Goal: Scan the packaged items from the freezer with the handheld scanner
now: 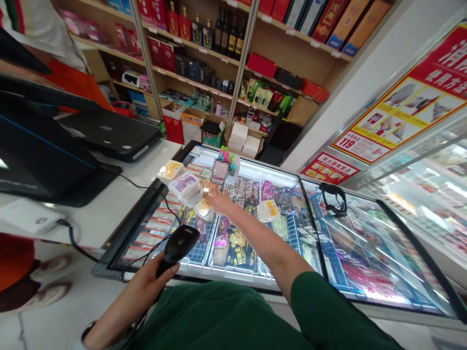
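Observation:
My left hand (160,272) is wrapped round the handle of a black barcode scanner (181,243), held above the near left part of a glass-topped freezer (146,214). My right hand (218,198) reaches over the glass, fingers spread, touching or just above a packet with a brownish pattern (208,186); the exact contact is unclear. Left of it lie clear packs with purple labels (185,184) and a yellow-labelled pack (170,171). A small yellow pack (204,208) sits just below its fingers. Another yellow-labelled pack (269,210) lies to the right of my forearm.
A black electronic device (109,131) and a white box with a cable (32,216) stand on the left counter (134,199). A black strap (333,199) lies on the right glass. Stocked shelves (204,48) stand behind; a person in orange (69,78) is at upper left.

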Demonstrator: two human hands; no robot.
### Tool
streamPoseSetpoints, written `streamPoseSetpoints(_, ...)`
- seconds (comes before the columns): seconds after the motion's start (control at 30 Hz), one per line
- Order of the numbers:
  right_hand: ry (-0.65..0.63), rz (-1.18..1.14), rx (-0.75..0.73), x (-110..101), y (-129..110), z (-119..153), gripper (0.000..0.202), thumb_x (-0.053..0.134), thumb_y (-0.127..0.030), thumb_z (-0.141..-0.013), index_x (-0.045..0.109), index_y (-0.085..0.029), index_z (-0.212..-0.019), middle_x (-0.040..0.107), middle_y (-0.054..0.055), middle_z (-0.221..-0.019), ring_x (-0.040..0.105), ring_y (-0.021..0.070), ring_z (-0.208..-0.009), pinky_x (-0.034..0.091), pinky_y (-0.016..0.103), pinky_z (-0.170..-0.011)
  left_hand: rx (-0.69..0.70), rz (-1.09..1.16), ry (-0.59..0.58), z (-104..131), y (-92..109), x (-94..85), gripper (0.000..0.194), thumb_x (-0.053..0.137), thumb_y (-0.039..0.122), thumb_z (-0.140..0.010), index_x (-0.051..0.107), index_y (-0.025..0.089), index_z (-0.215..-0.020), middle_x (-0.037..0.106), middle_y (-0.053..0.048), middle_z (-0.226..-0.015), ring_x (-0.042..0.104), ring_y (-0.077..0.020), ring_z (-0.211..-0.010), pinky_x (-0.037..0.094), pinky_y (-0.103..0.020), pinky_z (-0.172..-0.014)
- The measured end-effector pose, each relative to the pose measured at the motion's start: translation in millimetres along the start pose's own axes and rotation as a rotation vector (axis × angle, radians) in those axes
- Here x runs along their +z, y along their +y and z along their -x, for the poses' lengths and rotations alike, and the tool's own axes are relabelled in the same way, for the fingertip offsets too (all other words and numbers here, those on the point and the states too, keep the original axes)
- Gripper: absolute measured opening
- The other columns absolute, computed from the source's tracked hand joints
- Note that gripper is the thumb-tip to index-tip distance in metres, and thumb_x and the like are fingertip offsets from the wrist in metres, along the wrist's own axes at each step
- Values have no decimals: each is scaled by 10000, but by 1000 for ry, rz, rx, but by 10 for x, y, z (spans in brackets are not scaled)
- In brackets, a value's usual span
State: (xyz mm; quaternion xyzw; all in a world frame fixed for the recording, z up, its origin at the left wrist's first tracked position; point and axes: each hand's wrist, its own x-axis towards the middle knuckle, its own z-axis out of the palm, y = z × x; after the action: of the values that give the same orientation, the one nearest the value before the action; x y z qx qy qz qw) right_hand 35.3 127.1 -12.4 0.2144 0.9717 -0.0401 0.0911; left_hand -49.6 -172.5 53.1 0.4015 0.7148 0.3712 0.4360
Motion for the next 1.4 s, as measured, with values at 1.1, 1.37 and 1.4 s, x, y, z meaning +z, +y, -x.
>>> streamPoseSetpoints(1.1, 194, -217, 330, 282, -56, 743, 577, 714, -468, -733, 533, -203, -1214, 599, 105, -1206, 550, 265, -1119, 373, 410, -970, 25, 2, 0, -12, -64, -30, 539, 574, 549, -802, 592, 150, -1163, 697, -116, -1159, 623, -295, -1111, 453, -399, -996)
streamPoseSetpoints(1.37, 375, -251, 354, 413, -240, 911, 557, 693, -485, -736, 533, -178, -1172, 607, 114, -1163, 555, 269, -1087, 370, 430, -965, 41, -45, 1, -36, -77, -26, 604, 566, 590, -783, 590, 132, -1176, 702, -123, -1136, 618, -304, -1112, 454, -399, -988)
streamPoseSetpoints(1.4, 397, -253, 357, 412, -261, 943, 559, 698, -483, -731, 532, -176, -1168, 607, 116, -1164, 551, 271, -1094, 365, 435, -974, 42, -50, -2, -35, -62, -25, 607, 567, 590, -784, 586, 132, -1182, 698, -126, -1148, 620, -303, -1109, 452, -400, -988)
